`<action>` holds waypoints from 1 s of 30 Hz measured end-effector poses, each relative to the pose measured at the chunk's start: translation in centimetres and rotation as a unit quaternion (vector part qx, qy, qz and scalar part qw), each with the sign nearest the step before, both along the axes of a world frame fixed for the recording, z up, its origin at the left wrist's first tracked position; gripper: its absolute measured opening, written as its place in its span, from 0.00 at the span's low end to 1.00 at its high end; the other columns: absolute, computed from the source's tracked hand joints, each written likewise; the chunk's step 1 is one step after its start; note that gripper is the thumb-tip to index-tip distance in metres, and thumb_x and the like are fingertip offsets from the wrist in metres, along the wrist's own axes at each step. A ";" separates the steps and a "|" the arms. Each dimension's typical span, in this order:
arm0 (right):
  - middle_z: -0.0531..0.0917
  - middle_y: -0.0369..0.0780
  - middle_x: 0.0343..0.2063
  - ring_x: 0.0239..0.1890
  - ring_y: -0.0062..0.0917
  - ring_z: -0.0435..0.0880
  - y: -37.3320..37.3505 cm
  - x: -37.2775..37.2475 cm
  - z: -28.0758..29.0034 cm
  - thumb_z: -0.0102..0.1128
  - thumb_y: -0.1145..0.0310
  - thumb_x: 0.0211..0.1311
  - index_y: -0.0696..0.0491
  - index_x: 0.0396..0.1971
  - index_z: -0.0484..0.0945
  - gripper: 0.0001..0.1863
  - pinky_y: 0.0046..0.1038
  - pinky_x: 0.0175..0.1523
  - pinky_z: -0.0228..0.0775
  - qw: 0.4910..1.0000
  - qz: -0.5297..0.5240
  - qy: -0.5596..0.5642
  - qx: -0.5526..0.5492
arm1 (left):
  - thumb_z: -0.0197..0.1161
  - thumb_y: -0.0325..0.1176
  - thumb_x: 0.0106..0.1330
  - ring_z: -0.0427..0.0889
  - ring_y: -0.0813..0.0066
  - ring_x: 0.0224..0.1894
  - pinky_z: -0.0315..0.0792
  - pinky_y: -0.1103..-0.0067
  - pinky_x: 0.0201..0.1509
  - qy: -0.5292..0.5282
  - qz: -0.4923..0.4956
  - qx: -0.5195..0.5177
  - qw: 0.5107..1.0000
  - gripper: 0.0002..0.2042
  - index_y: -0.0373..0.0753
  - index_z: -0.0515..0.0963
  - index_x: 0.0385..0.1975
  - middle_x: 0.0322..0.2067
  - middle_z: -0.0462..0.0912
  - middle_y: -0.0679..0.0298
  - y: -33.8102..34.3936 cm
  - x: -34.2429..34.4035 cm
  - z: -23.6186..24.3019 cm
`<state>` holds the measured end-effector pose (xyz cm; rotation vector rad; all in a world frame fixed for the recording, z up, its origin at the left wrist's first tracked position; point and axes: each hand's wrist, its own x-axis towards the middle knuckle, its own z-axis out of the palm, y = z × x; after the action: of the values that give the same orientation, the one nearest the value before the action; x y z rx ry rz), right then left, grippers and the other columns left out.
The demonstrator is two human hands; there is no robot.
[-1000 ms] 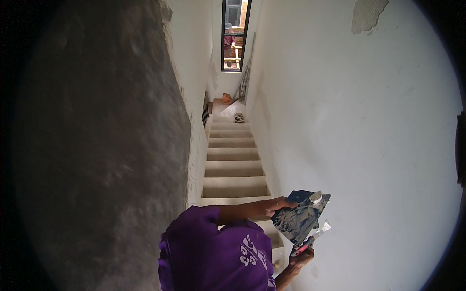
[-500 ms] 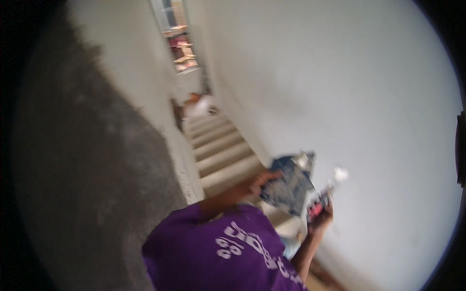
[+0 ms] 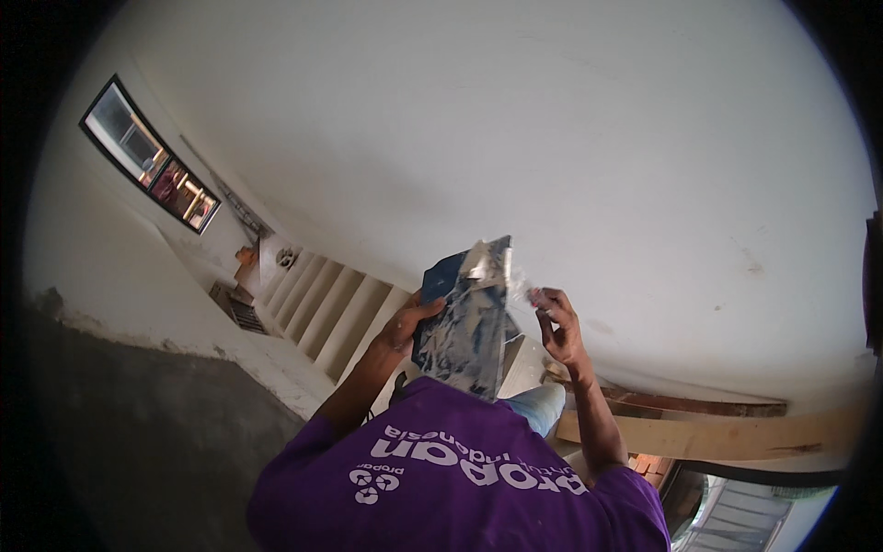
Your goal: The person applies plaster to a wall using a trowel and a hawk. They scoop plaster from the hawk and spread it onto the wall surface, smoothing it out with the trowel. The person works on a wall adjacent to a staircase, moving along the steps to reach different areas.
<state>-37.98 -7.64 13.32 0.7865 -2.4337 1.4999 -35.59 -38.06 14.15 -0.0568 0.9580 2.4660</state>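
My left hand (image 3: 407, 322) grips a blue board (image 3: 460, 322) by its left side, thumb over the face. The board is smeared with grey and off-white paste, with a thicker pale lump (image 3: 481, 264) near its top. Just beyond its right edge, my right hand (image 3: 559, 327) pinches a putty knife by its red and dark handle (image 3: 538, 296); the pale blade is blurred and partly hidden at the board's edge. Both hands are raised in front of my purple shirt, over the stairs.
White stairs (image 3: 336, 308) run down leftward toward a framed window (image 3: 147, 150) with a person outside. The white wall (image 3: 644, 166) spans the right; grey plaster (image 3: 156, 432) covers the lower left. Wooden planks (image 3: 708, 432) lie at lower right. Long poles (image 3: 230, 202) lean beside the window.
The view has swung right, so stairs and window now slant at the left. My hands have risen with board and knife, the board now more upright and the knife at its edge.
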 end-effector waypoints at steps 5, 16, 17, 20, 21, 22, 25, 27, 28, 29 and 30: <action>0.79 0.43 0.42 0.43 0.28 0.79 2.7 2.7 -1.6 0.52 0.80 0.63 0.58 0.56 0.71 0.20 0.28 0.45 0.71 0.997 -0.053 -0.007 -0.053 | 0.60 0.36 0.66 0.84 0.70 0.44 0.80 0.74 0.49 0.074 -0.042 -0.006 0.996 0.23 0.32 0.67 0.58 0.47 0.81 0.56 0.3 -0.9 0.7; 0.74 0.42 0.50 0.56 0.26 0.70 -7.6 4.5 8.1 0.51 0.76 0.68 0.58 0.59 0.67 0.20 0.27 0.63 0.58 0.969 -0.087 -0.063 -0.222 | 0.54 0.36 0.69 0.85 0.67 0.42 0.81 0.73 0.46 -0.080 -0.180 0.160 0.967 0.21 0.29 0.67 0.58 0.46 0.81 0.52 0.9 -0.6 2.3; 0.74 0.42 0.50 0.55 0.26 0.71 -8.6 4.6 8.2 0.51 0.77 0.67 0.57 0.59 0.67 0.21 0.27 0.62 0.60 0.965 -0.100 -0.041 -0.237 | 0.54 0.36 0.69 0.85 0.67 0.42 0.81 0.73 0.46 -0.069 -0.181 0.152 0.969 0.21 0.29 0.68 0.57 0.45 0.81 0.52 0.9 -0.7 2.9; 0.73 0.43 0.49 0.52 0.28 0.73 -9.4 5.5 7.1 0.51 0.80 0.65 0.56 0.59 0.68 0.22 0.27 0.58 0.64 0.972 -0.129 0.021 -0.194 | 0.54 0.38 0.70 0.86 0.68 0.40 0.82 0.73 0.44 -0.064 -0.191 0.171 0.964 0.20 0.30 0.69 0.55 0.43 0.82 0.53 0.9 -1.0 4.6; 0.73 0.43 0.49 0.52 0.28 0.73 -9.4 5.9 6.7 0.51 0.80 0.64 0.55 0.59 0.68 0.23 0.27 0.57 0.65 0.976 -0.137 0.040 -0.164 | 0.54 0.38 0.70 0.86 0.68 0.40 0.82 0.74 0.44 -0.062 -0.213 0.198 0.955 0.20 0.30 0.69 0.55 0.43 0.82 0.53 0.5 -1.5 5.0; 0.73 0.43 0.49 0.51 0.28 0.74 -9.2 6.5 6.5 0.51 0.81 0.64 0.55 0.60 0.68 0.23 0.27 0.56 0.65 0.981 -0.142 0.032 -0.128 | 0.54 0.38 0.70 0.86 0.68 0.40 0.82 0.74 0.43 -0.059 -0.232 0.224 0.945 0.20 0.30 0.69 0.55 0.43 0.83 0.53 0.1 -1.8 5.7; 0.73 0.43 0.47 0.50 0.29 0.74 -7.4 7.8 5.5 0.48 0.85 0.61 0.55 0.59 0.68 0.25 0.26 0.54 0.66 0.970 -0.177 -0.021 -0.165 | 0.54 0.39 0.69 0.86 0.66 0.36 0.83 0.72 0.41 -0.033 -0.188 0.143 0.971 0.21 0.30 0.68 0.55 0.42 0.83 0.52 1.5 -2.1 9.3; 0.71 0.42 0.49 0.53 0.27 0.71 -5.8 7.7 6.2 0.48 0.84 0.63 0.56 0.59 0.66 0.24 0.26 0.58 0.63 0.956 -0.207 -0.024 -0.206 | 0.53 0.41 0.69 0.85 0.67 0.30 0.82 0.73 0.34 -0.052 -0.208 0.113 0.970 0.19 0.31 0.70 0.52 0.37 0.83 0.54 2.7 -2.9 9.9; 0.70 0.41 0.50 0.55 0.26 0.70 -5.1 7.7 7.6 0.48 0.84 0.64 0.57 0.60 0.65 0.23 0.25 0.60 0.61 0.946 -0.229 -0.027 -0.227 | 0.53 0.42 0.70 0.84 0.69 0.26 0.81 0.75 0.29 -0.069 -0.226 0.095 0.967 0.18 0.33 0.72 0.49 0.32 0.83 0.56 3.6 -3.1 10.6; 0.69 0.41 0.50 0.54 0.26 0.69 -4.4 7.3 8.6 0.49 0.85 0.63 0.56 0.60 0.65 0.25 0.24 0.59 0.61 0.950 -0.250 0.002 -0.185 | 0.53 0.43 0.70 0.83 0.71 0.21 0.79 0.76 0.23 -0.088 -0.241 0.075 0.963 0.17 0.34 0.74 0.46 0.27 0.83 0.58 4.3 -3.0 10.8; 0.68 0.41 0.50 0.54 0.26 0.69 -4.2 7.0 9.6 0.49 0.85 0.62 0.55 0.60 0.65 0.25 0.24 0.58 0.61 0.945 -0.256 0.026 -0.202 | 0.53 0.44 0.70 0.80 0.72 0.18 0.77 0.77 0.21 -0.119 -0.244 0.041 0.961 0.17 0.34 0.74 0.45 0.24 0.82 0.59 5.3 -3.0 10.4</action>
<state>-31.00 -11.80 22.93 0.0940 -1.9664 1.6350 -38.57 -32.79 24.57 -0.0764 0.6684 1.9856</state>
